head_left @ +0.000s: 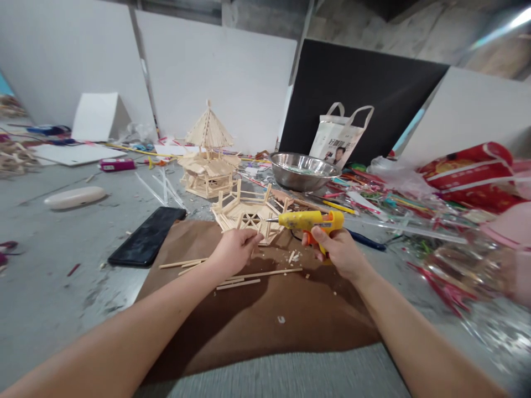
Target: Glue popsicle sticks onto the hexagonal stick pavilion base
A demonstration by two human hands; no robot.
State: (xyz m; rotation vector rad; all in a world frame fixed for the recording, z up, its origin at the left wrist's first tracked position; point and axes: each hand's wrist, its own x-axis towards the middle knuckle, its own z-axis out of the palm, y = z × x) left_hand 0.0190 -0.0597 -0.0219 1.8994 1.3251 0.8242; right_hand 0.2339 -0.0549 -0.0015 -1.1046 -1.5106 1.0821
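My right hand (338, 251) grips a yellow glue gun (309, 220), its nozzle pointing left at a flat hexagonal stick frame (249, 213) with low railings. My left hand (234, 249) is closed, pinching the near edge of that frame or a small stick there. Loose wooden sticks (253, 276) lie on the brown paper sheet (257, 320) under both hands. Behind stands a finished stick pavilion (207, 155) with a pointed roof.
A black phone (148, 236) lies left of the paper. A steel bowl (305, 170), a printed bag (340, 135), and heaps of coloured packets and plastic wrappers (415, 210) fill the right. A white oval object (74, 197) and white boards (99, 116) sit left.
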